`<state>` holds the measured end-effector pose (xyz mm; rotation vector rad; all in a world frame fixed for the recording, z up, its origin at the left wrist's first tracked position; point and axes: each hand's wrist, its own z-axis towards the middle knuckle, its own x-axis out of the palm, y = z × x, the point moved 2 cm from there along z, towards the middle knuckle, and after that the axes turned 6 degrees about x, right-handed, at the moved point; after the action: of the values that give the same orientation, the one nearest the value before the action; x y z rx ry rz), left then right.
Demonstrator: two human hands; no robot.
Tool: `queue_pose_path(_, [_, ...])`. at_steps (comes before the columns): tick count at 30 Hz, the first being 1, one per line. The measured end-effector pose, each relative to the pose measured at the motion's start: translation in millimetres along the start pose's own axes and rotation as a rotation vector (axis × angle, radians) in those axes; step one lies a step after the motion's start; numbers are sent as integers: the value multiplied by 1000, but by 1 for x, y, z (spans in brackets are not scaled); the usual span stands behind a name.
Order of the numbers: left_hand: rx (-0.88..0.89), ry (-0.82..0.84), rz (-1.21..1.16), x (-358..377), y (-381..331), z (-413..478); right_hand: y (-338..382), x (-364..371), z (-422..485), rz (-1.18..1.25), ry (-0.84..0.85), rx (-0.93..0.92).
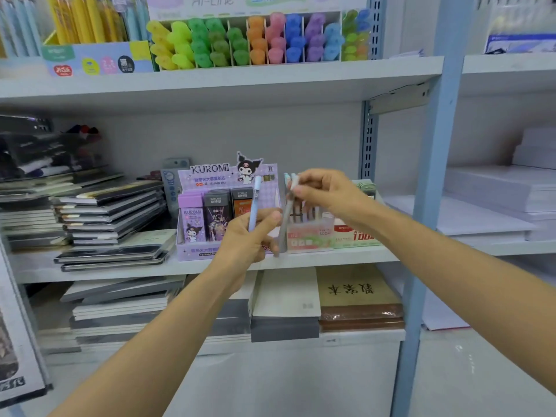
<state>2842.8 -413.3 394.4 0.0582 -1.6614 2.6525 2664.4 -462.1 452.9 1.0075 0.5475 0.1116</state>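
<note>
My left hand (251, 236) grips a pale blue pen (255, 203) upright in front of the middle shelf. Just to its right, my right hand (323, 192) pinches the top of a blurred grey-white pen (287, 212), whose lower end reaches down near the shelf edge. Behind that pen stands a pink and green pen display box (310, 236) with several pens upright in it. A purple Kuromi display box (210, 212) of pencil-lead cases stands behind my left hand.
Stacks of notebooks (111, 221) fill the left of the middle shelf (331, 261). Coloured highlighters (255, 40) line the shelf above. More notebooks and a brown book (358, 293) lie below. A blue upright post (433, 176) stands right, with white paper stacks (496, 191) beyond.
</note>
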Motion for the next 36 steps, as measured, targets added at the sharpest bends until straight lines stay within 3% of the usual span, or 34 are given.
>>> queue_pose_path(5, [-115,-65,-172,-3,7,11,15,-52,19,-73,-372,-39])
queue_pose_path(8, [-54,-39,-68,-6,11,15,10,-68,31,-136,-473,-34])
queue_pose_path(13, [36,-5,53,-9,18,16,-12,-58,47,-327,-490,42])
queue_pose_path(20, [-9,-37,-65,-2,27,26,-33,-45,53,-568,-407,70])
queue_pose_path(27, [48,-49,-65,10,27,35,-22,-55,60,-601,-259,99])
queue_pose_path(36, [90,-27,-34,12,25,39,-21,-63,65,-690,-224,100])
